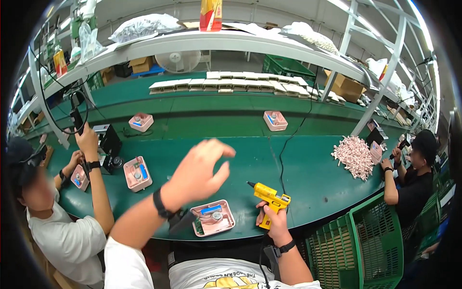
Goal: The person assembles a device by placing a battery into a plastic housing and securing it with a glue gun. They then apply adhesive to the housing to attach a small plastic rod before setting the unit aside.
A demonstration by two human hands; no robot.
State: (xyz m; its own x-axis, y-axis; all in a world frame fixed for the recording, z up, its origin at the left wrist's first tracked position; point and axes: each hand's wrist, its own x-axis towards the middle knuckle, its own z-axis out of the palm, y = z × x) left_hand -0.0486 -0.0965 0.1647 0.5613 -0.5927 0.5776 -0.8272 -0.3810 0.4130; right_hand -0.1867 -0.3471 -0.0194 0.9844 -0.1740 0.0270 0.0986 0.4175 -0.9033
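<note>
Left forearm (137, 216), bare, slants up and rightward to a raised left grip (198, 167), palm turned inward, fingers (216, 147) loosely bent, thumb (220, 177) apart; right forearm (294, 265), bare, leans up and leftward to a right grip (279, 228), curled closed.

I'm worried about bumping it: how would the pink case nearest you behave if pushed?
The pink case would probably slide rather than tip, being low and wide. It looks stiff, being crisp-edged. Its open top leaves the blue cylinder exposed, so knocks might disturb it.
</note>
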